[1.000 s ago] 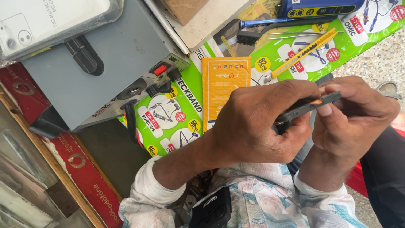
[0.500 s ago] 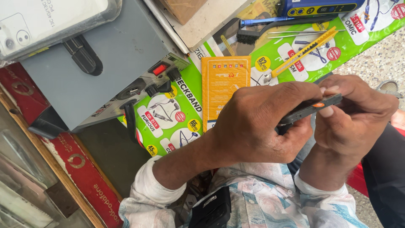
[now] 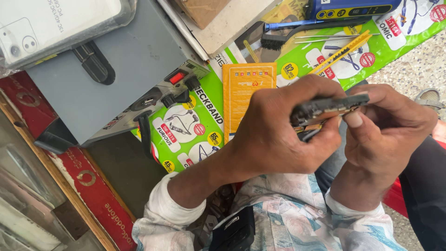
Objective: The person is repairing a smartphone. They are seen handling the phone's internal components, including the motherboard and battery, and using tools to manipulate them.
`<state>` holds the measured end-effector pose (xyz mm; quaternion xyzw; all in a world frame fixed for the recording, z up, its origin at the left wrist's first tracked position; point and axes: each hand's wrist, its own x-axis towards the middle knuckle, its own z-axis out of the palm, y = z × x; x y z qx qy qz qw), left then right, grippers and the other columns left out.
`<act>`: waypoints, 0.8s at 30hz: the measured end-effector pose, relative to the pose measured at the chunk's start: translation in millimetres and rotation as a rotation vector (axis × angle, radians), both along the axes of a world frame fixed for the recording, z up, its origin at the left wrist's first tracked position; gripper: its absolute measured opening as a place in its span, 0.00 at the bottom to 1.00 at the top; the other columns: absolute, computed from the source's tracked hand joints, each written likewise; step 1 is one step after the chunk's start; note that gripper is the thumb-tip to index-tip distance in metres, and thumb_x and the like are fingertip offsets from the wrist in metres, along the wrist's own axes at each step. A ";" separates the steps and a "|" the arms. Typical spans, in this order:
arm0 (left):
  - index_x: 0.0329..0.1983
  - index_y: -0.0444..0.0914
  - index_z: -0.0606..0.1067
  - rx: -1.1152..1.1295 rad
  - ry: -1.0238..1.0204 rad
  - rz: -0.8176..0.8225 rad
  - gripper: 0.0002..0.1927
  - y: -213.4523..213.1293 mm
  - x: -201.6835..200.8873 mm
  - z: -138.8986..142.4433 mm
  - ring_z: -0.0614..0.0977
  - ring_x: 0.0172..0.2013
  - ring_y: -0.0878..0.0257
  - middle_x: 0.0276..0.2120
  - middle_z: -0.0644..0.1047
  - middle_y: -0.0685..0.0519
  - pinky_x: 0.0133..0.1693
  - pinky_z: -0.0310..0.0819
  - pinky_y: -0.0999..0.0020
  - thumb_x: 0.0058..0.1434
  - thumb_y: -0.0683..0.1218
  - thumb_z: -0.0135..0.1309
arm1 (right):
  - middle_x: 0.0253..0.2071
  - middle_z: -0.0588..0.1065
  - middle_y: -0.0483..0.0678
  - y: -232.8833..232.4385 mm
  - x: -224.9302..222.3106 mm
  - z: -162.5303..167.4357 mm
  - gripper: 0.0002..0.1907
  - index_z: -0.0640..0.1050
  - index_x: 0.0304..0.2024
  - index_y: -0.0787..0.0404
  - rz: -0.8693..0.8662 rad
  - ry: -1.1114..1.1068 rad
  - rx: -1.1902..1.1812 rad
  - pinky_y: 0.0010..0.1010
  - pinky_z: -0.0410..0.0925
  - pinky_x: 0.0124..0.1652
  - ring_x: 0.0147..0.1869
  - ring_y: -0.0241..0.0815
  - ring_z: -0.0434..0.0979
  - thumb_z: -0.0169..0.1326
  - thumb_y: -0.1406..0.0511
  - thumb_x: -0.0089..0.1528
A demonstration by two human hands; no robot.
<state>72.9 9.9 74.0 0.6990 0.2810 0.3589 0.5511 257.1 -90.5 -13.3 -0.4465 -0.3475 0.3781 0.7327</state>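
Observation:
My left hand (image 3: 278, 135) and my right hand (image 3: 388, 130) together grip a thin dark phone frame (image 3: 325, 108), held edge-on above my lap. The left hand wraps it from below and behind. My right thumb and fingers pinch its right end. Part of the device is hidden by my fingers.
A grey power supply box (image 3: 116, 69) with a red switch lies upper left. An orange card (image 3: 244, 93), a yellow utility knife (image 3: 341, 51), a brush (image 3: 297, 37) and tweezers lie on a green printed sheet (image 3: 186, 135). A clear phone case (image 3: 51, 23) rests top left.
Both hands shifted slightly right and the phone frame tilted a little; the grip stays the same.

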 end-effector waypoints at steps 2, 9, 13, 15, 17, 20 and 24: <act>0.50 0.36 0.74 -0.091 -0.027 -0.017 0.14 1.1 -0.4 0.9 0.84 0.31 0.72 0.30 0.82 0.53 0.38 0.81 0.77 0.61 0.40 0.60 | 0.42 0.79 0.57 0.3 -4.3 5.2 0.15 0.78 0.50 0.77 -0.029 0.014 -0.002 0.17 0.73 0.41 0.40 0.37 0.81 0.67 0.76 0.62; 0.49 0.36 0.73 -0.085 -0.064 0.000 0.12 1.7 0.5 1.0 0.86 0.34 0.73 0.32 0.83 0.53 0.40 0.82 0.78 0.63 0.40 0.60 | 0.42 0.79 0.57 4.4 -15.0 16.4 0.16 0.78 0.52 0.78 -0.057 0.016 0.013 0.18 0.73 0.43 0.41 0.37 0.80 0.66 0.77 0.64; 0.49 0.37 0.73 0.065 -0.021 0.025 0.11 -3.1 -0.2 2.3 0.87 0.35 0.67 0.35 0.81 0.52 0.38 0.82 0.75 0.66 0.40 0.60 | 0.40 0.79 0.55 3.3 -12.7 15.1 0.16 0.78 0.50 0.75 -0.064 0.042 -0.006 0.16 0.72 0.38 0.38 0.35 0.80 0.66 0.76 0.61; 0.50 0.38 0.72 0.125 -0.037 0.028 0.11 -4.8 0.7 1.7 0.87 0.36 0.64 0.37 0.80 0.51 0.38 0.82 0.74 0.67 0.39 0.59 | 0.42 0.79 0.56 2.1 -9.7 13.3 0.14 0.78 0.49 0.75 -0.057 -0.002 -0.010 0.18 0.73 0.42 0.41 0.36 0.80 0.66 0.76 0.63; 0.51 0.38 0.72 0.178 -0.034 0.020 0.12 -5.3 0.6 0.0 0.87 0.35 0.62 0.38 0.80 0.52 0.37 0.82 0.72 0.67 0.39 0.59 | 0.43 0.79 0.55 0.2 -7.3 10.8 0.12 0.78 0.49 0.74 -0.042 -0.041 -0.016 0.18 0.72 0.44 0.43 0.36 0.80 0.67 0.76 0.65; 0.53 0.38 0.71 0.263 0.003 0.004 0.15 -5.8 -0.6 -3.0 0.86 0.36 0.60 0.38 0.80 0.52 0.38 0.82 0.71 0.66 0.38 0.60 | 0.41 0.79 0.54 -3.6 -2.7 7.7 0.12 0.79 0.47 0.73 -0.023 -0.061 -0.033 0.17 0.70 0.42 0.41 0.35 0.79 0.67 0.73 0.64; 0.56 0.39 0.69 0.343 -0.005 -0.013 0.18 -6.0 -2.3 -6.3 0.86 0.40 0.59 0.43 0.79 0.51 0.42 0.82 0.70 0.66 0.38 0.61 | 0.42 0.79 0.56 -5.7 2.9 3.5 0.12 0.79 0.47 0.74 0.015 -0.034 -0.032 0.18 0.69 0.44 0.42 0.37 0.78 0.67 0.74 0.65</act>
